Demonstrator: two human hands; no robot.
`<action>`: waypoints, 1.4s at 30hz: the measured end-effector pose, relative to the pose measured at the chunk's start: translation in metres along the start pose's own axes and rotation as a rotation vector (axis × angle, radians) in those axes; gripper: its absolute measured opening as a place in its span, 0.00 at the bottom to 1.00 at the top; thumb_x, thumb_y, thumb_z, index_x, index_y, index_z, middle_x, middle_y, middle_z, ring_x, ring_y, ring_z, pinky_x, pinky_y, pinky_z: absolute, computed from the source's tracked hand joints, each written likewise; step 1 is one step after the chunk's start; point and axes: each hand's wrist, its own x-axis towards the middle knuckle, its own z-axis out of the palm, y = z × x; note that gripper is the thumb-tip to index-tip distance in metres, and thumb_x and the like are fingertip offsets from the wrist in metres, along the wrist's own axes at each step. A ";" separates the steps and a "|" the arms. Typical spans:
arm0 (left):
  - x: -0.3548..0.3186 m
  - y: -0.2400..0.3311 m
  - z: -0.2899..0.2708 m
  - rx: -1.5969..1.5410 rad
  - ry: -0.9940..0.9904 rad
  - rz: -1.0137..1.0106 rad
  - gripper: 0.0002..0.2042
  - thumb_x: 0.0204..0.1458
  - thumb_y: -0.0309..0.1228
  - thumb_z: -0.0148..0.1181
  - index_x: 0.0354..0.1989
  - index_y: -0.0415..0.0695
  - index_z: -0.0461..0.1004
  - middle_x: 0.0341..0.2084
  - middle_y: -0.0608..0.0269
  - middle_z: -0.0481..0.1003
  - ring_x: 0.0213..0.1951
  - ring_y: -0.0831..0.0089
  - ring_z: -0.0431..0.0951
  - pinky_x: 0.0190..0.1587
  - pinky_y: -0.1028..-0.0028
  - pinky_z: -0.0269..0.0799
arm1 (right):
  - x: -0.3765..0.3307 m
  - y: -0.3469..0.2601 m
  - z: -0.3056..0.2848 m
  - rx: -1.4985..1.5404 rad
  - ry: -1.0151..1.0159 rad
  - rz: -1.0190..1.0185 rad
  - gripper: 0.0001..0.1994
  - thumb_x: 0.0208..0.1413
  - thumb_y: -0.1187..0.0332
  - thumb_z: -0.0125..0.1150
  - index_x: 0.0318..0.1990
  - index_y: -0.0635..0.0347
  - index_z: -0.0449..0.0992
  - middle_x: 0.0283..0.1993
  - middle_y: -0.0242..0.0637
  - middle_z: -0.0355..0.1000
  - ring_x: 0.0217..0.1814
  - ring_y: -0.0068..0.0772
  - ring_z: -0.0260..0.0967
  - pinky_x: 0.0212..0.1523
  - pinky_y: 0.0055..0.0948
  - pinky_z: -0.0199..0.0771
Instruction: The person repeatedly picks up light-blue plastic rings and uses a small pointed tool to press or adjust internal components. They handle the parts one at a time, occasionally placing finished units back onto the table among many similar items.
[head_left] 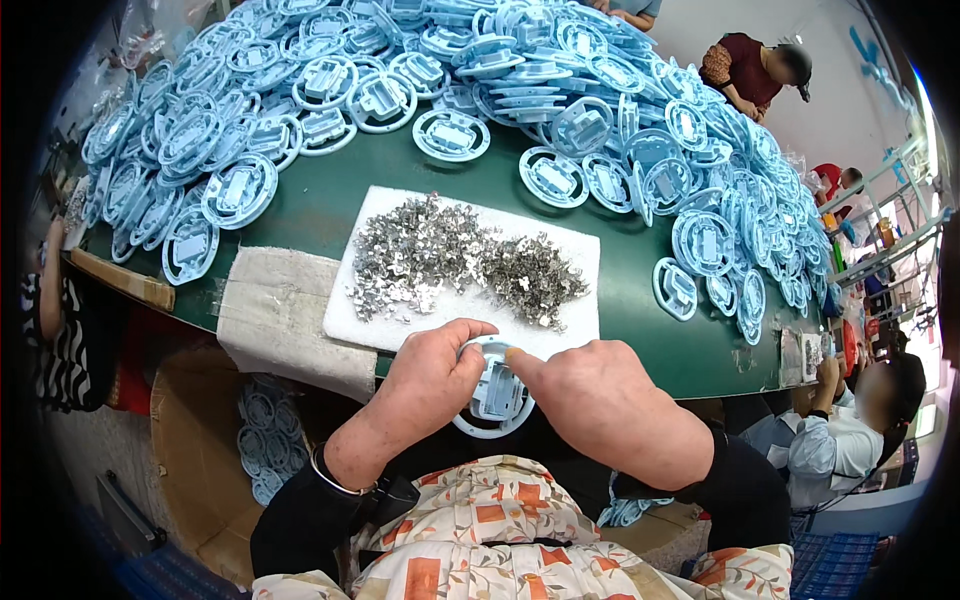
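A round light-blue plastic frame (497, 392) with a moulded centre is held just past the near table edge, above my lap. My left hand (418, 380) grips its left rim between thumb and fingers. From the other side, my right hand (612, 398) is curled closed, one fingertip pressed against the frame's upper part. Whether a small piece sits under that fingertip is hidden. Right beyond my hands lies a white foam sheet (378, 203), bearing a heap of small silvery metal clips (430, 255).
Large piles of the same blue frames (500, 60) ring the green table (300, 212). A pale cloth (285, 320) hangs over the near edge. Below left stands a cardboard box (190, 440) holding more frames. Another person (850, 430) sits at the right; others are farther off.
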 end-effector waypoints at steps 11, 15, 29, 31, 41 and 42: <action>-0.013 0.014 0.002 -0.455 -0.242 -0.032 0.17 0.67 0.27 0.49 0.61 0.33 0.69 0.46 0.61 0.77 0.43 0.82 0.77 0.47 0.80 0.75 | -0.025 0.037 0.057 1.500 0.157 0.258 0.14 0.70 0.60 0.57 0.43 0.65 0.77 0.29 0.19 0.68 0.28 0.09 0.57 0.28 0.17 0.57; -0.010 0.032 0.002 0.091 -0.220 0.275 0.20 0.66 0.29 0.47 0.64 0.32 0.66 0.51 0.55 0.74 0.47 0.74 0.77 0.50 0.76 0.74 | -0.031 0.040 0.049 1.553 0.164 0.266 0.15 0.72 0.59 0.54 0.44 0.64 0.77 0.28 0.18 0.66 0.27 0.09 0.55 0.26 0.16 0.56; -0.014 0.007 0.021 -1.007 -0.466 0.061 0.22 0.66 0.36 0.54 0.64 0.38 0.64 0.43 0.55 0.74 0.35 0.67 0.79 0.36 0.71 0.76 | -0.004 0.018 0.067 1.423 0.565 0.162 0.11 0.59 0.69 0.70 0.40 0.60 0.72 0.20 0.20 0.60 0.23 0.10 0.51 0.24 0.19 0.57; -0.016 0.006 0.022 -1.159 -0.485 -0.058 0.22 0.65 0.35 0.56 0.64 0.40 0.64 0.44 0.50 0.75 0.35 0.65 0.79 0.34 0.71 0.75 | -0.005 0.023 0.062 1.372 0.480 0.235 0.11 0.58 0.69 0.71 0.39 0.60 0.72 0.20 0.19 0.57 0.23 0.10 0.50 0.24 0.19 0.55; -0.027 -0.012 0.023 -1.311 -0.532 -0.085 0.23 0.64 0.46 0.55 0.62 0.46 0.69 0.43 0.39 0.75 0.30 0.53 0.81 0.28 0.66 0.77 | -0.006 0.014 0.062 1.594 0.321 0.112 0.12 0.58 0.70 0.72 0.43 0.63 0.75 0.25 0.19 0.64 0.24 0.06 0.55 0.25 0.14 0.59; -0.029 -0.013 0.023 -1.304 -0.524 -0.090 0.23 0.64 0.46 0.55 0.63 0.45 0.69 0.43 0.39 0.75 0.30 0.53 0.81 0.28 0.66 0.77 | -0.005 0.015 0.063 1.562 0.305 0.107 0.13 0.57 0.69 0.72 0.43 0.63 0.75 0.24 0.19 0.63 0.24 0.07 0.55 0.25 0.14 0.58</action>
